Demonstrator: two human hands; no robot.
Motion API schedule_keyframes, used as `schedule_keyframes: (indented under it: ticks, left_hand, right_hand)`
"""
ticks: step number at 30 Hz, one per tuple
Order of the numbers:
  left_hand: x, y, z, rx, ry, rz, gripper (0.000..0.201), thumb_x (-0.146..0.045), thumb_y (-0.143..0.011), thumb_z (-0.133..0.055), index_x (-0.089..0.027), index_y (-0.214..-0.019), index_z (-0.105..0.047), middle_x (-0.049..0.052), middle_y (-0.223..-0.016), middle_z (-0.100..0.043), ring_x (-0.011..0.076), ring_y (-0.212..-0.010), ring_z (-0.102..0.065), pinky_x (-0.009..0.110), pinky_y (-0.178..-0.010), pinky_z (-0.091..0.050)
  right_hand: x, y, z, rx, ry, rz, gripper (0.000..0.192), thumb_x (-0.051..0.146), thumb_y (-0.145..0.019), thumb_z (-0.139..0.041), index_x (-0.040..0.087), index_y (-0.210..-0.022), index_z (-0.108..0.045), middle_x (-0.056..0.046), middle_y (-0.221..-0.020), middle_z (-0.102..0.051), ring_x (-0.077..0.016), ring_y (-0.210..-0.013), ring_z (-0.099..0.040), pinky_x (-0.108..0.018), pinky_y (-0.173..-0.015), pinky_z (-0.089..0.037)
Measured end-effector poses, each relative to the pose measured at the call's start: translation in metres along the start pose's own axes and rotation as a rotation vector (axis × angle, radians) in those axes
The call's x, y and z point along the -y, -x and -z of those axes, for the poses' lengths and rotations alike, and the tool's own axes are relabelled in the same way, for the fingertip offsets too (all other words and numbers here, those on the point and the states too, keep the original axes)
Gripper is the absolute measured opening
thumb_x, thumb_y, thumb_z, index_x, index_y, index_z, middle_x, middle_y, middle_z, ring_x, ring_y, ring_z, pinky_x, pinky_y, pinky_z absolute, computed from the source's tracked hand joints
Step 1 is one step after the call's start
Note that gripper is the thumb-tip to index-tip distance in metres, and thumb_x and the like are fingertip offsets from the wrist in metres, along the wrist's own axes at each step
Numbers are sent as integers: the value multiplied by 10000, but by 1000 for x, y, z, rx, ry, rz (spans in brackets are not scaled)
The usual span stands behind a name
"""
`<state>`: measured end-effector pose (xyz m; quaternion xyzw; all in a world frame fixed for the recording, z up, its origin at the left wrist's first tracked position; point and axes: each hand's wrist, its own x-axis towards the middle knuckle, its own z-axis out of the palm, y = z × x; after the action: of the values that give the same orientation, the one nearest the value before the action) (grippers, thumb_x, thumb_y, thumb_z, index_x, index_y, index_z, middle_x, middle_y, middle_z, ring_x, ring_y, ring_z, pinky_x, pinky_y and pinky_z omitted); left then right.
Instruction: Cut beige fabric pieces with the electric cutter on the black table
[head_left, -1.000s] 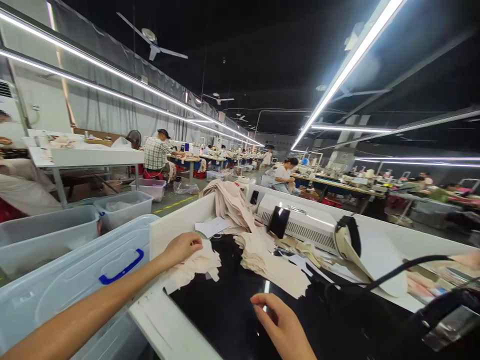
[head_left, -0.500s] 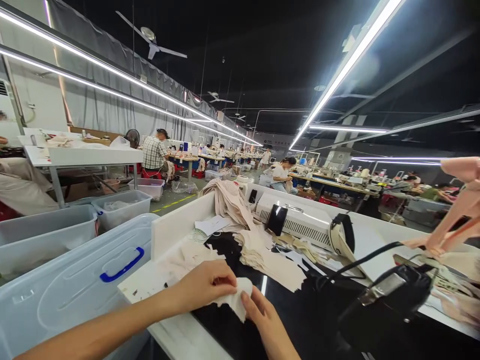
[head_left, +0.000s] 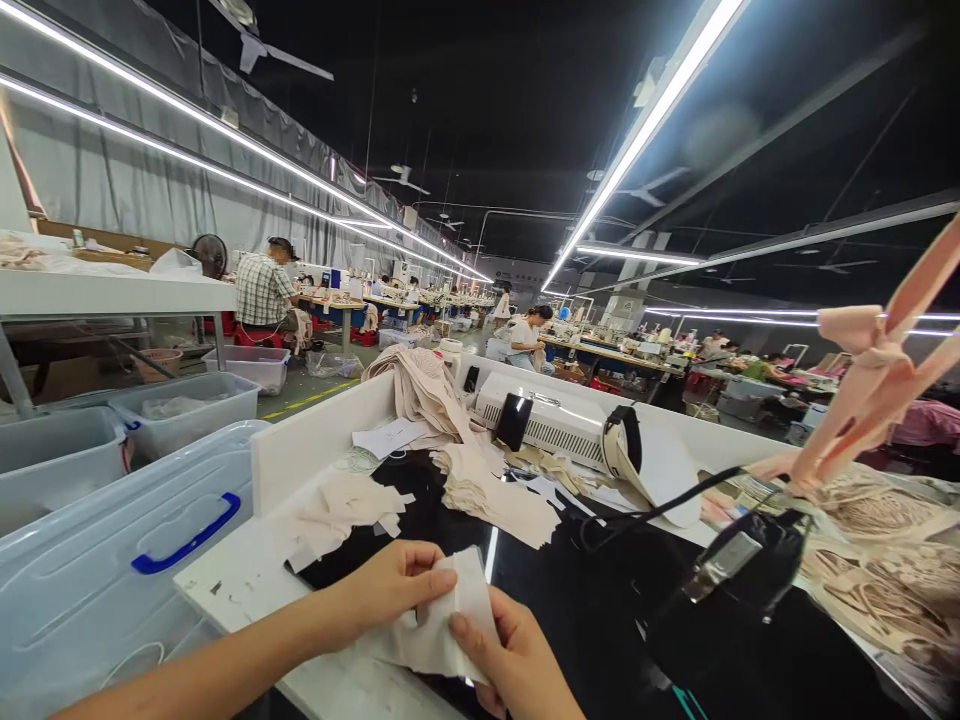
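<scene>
At the near edge of the bench (head_left: 247, 585), both hands have lifted the pale fabric piece (head_left: 450, 625) nearer than half a second ago. The left hand (head_left: 386, 585) reaches in from the left, fingers pinching its top edge; the right hand (head_left: 514, 665) grips its lower right side.
</scene>
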<state>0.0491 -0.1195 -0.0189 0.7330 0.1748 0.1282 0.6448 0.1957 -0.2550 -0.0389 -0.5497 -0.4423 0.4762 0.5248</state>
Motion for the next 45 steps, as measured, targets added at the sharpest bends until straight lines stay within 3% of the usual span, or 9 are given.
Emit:
schedule_keyframes:
  ticks: [8,15,20,24,28,33,38,42,45]
  left_hand:
    - [-8,1,0,-69,-16,49,565,-705,-757,-755,-164,-839,-612,-31,-703,-525,123,-645,-407,230,-570,-296]
    - [-14,5,-2,-50,-58,84,429,-595,-763,-760,-185,-824,-650,-26,-702,-569,137,-647,-449,238,-586,-307]
    - [-14,7,0,-25,-107,60,435,-623,-792,-717,-192,-823,-670,-16,-713,-584,150,-660,-471,243,-592,-332]
    - [-11,5,5,-58,-125,17,483,-665,-802,-700,-184,-825,-659,-24,-678,-539,140,-631,-435,239,-572,-318]
    - [-8,4,9,-126,-189,-43,448,-632,-858,-653,-183,-846,-660,-22,-705,-547,142,-640,-446,239,-583,-337]
    - [-12,-2,13,-146,-336,-141,365,-531,-899,-624,-181,-821,-691,-4,-739,-601,158,-687,-492,251,-635,-376]
    - [-31,-8,19,-159,-616,-398,322,-453,-1024,-522,-226,-961,-740,16,-857,-698,186,-779,-599,276,-717,-422]
    - [-26,-6,13,71,-1208,-744,391,-463,-1120,-400,-276,-1020,-728,20,-766,-670,183,-665,-571,311,-592,-343]
    - [-4,-4,-4,189,-1345,-836,395,-562,-1090,-447,-256,-1041,-692,23,-789,-680,187,-626,-551,339,-534,-311]
  right_hand:
    - [-6,5,0,118,-15,-81,664,741,-514,-881,170,-827,-750,13,-684,-567,-106,-623,-448,-253,-632,-382]
    - [-21,9,-1,80,65,-192,366,467,-617,-900,195,-825,-771,18,-712,-639,-133,-663,-521,-258,-678,-427]
    - [-40,7,0,-5,129,-231,368,405,-658,-860,203,-953,-776,-10,-849,-712,-188,-788,-625,-277,-745,-482]
    - [-44,5,-1,-25,175,-236,387,428,-680,-851,195,-974,-756,-20,-878,-692,-189,-800,-601,-276,-729,-471]
    - [-24,5,-7,104,162,-176,446,594,-684,-813,183,-839,-735,13,-704,-590,-139,-666,-490,-251,-630,-394]
    - [-3,2,-11,173,197,-106,570,728,-673,-741,173,-779,-666,19,-670,-507,-125,-632,-412,-260,-591,-335]
    - [-4,-8,6,-46,413,48,410,562,-882,-564,204,-682,-564,22,-660,-492,-141,-648,-442,-276,-633,-365]
    - [-7,-12,30,-170,643,176,307,310,-942,-438,212,-997,-724,-60,-1011,-716,-225,-965,-657,-328,-885,-477]
    - [-16,-10,44,-205,813,198,471,153,-887,-404,214,-1234,-717,-88,-1191,-732,-242,-1116,-678,-368,-1003,-485]
